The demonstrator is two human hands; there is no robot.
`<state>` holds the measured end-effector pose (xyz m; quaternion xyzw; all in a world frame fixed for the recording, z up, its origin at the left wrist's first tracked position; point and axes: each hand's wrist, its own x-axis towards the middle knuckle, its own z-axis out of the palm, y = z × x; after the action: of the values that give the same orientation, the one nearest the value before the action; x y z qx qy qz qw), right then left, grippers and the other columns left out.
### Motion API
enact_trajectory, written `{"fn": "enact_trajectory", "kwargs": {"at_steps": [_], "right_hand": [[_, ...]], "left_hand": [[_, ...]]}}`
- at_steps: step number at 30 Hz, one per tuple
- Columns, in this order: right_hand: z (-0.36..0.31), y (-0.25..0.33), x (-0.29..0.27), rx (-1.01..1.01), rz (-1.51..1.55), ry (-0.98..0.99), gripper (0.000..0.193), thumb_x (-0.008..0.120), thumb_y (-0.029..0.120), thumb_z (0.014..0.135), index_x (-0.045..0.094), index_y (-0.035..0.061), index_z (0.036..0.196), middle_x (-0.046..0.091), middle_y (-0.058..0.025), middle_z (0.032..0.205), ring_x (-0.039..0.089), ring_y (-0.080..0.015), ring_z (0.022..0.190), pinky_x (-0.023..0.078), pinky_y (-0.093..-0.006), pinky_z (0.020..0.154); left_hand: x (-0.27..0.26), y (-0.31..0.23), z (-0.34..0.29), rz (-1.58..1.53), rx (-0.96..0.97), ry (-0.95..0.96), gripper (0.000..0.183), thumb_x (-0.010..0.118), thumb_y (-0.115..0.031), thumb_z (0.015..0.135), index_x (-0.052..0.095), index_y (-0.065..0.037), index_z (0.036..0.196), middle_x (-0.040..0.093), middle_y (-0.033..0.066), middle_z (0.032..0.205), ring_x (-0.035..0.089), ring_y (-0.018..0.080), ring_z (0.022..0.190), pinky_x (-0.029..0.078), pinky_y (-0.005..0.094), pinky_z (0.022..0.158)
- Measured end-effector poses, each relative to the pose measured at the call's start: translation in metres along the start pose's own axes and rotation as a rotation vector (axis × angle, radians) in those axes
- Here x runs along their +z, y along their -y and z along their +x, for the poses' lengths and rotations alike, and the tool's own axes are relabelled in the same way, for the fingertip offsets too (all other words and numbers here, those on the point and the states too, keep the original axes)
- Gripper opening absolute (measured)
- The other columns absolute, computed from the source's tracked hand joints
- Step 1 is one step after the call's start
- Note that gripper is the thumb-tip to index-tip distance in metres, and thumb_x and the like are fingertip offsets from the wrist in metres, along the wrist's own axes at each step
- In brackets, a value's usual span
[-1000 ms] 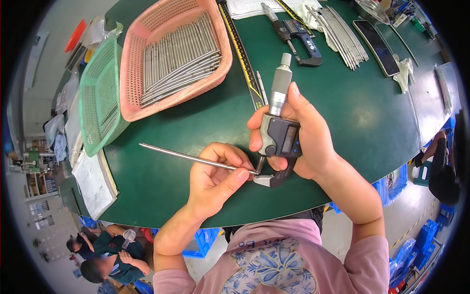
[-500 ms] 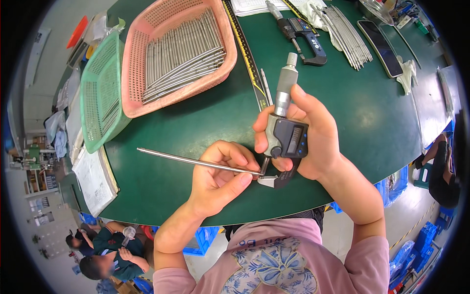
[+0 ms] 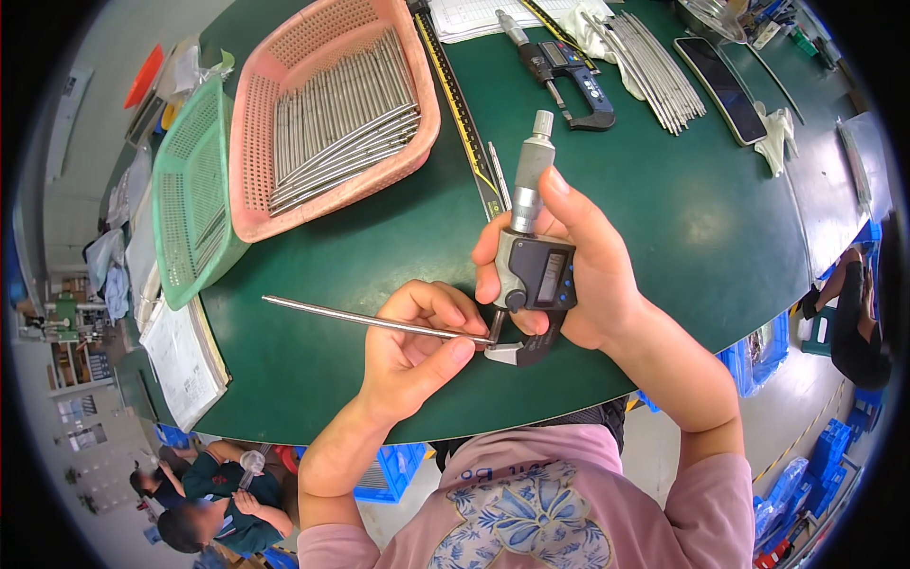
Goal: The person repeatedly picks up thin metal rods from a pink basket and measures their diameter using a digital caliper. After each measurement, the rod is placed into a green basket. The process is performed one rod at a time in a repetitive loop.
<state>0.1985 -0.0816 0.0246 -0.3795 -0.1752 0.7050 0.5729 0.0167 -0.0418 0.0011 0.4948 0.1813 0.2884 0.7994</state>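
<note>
Between thumb and fingers, my left hand (image 3: 409, 356) pinches a thin steel rod (image 3: 327, 311). Its far end points left over the green table, and its near end sits at the jaws of a digital micrometer (image 3: 536, 270). My right hand (image 3: 592, 275) is wrapped round the micrometer's frame, the thumb lying along the barrel. The spindle comes down close to the rod's end; whether it touches cannot be made out. Beyond my hands stands a pink basket (image 3: 424, 156) filled with similar steel rods (image 3: 346, 114).
A green basket (image 3: 171, 242) with a few rods stands left of the pink one. Another micrometer (image 3: 573, 81), a row of rods (image 3: 654, 71) on a cloth and a phone (image 3: 720, 90) lie at the far right. Papers (image 3: 185, 365) lie at the left edge. Two people sit lower left.
The whole view has shifted slightly, so table items and hands appear a little further left. The rod's end stays at the micrometer's jaws, and both grips look the same.
</note>
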Motion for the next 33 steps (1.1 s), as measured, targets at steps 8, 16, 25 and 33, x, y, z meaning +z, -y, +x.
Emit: {"fn": "enact_trajectory", "kwargs": {"at_steps": [8, 16, 25, 33], "right_hand": [[0.000, 0.002, 0.001, -0.023, -0.055, -0.051, 0.064, 0.028, 0.056, 0.086, 0.057, -0.0005, 0.082, 0.059, -0.0107, 0.064, 0.044, -0.0125, 0.040, 0.037, -0.0231, 0.039], [-0.001, 0.003, -0.001, -0.049, 0.013, -0.031, 0.066, 0.030, 0.058, 0.081, 0.058, -0.0012, 0.084, 0.059, -0.0129, 0.066, 0.045, -0.0134, 0.040, 0.038, -0.0236, 0.040], [-0.002, 0.004, -0.002, 0.005, 0.112, 0.040, 0.071, 0.024, 0.061, 0.080, 0.057, -0.0020, 0.086, 0.059, -0.0137, 0.069, 0.046, -0.0150, 0.041, 0.038, -0.0234, 0.041], [-0.001, -0.001, -0.001, 0.007, 0.133, 0.039, 0.068, 0.022, 0.059, 0.084, 0.053, -0.0020, 0.086, 0.056, -0.0173, 0.069, 0.042, -0.0178, 0.036, 0.037, -0.0260, 0.036]], "left_hand": [[-0.007, -0.003, 0.000, -0.080, 0.072, 0.032, 0.011, 0.053, -0.003, 0.081, 0.045, -0.001, 0.089, 0.052, 0.0104, 0.084, 0.057, 0.0185, 0.077, 0.047, 0.0282, 0.069], [0.000, -0.007, -0.002, 0.110, 0.051, -0.065, 0.018, 0.047, -0.017, 0.088, 0.047, -0.001, 0.094, 0.051, 0.0080, 0.078, 0.052, 0.0132, 0.067, 0.044, 0.0240, 0.058], [-0.001, -0.005, -0.006, 0.254, 0.082, -0.105, 0.049, 0.024, -0.044, 0.093, 0.048, -0.002, 0.096, 0.040, 0.0014, 0.053, 0.032, 0.0061, 0.046, 0.025, 0.0210, 0.043], [-0.003, -0.006, -0.005, 0.182, 0.099, -0.132, 0.042, 0.031, -0.037, 0.094, 0.048, 0.001, 0.088, 0.056, 0.0130, 0.063, 0.051, 0.0133, 0.051, 0.042, 0.0240, 0.048]]}}
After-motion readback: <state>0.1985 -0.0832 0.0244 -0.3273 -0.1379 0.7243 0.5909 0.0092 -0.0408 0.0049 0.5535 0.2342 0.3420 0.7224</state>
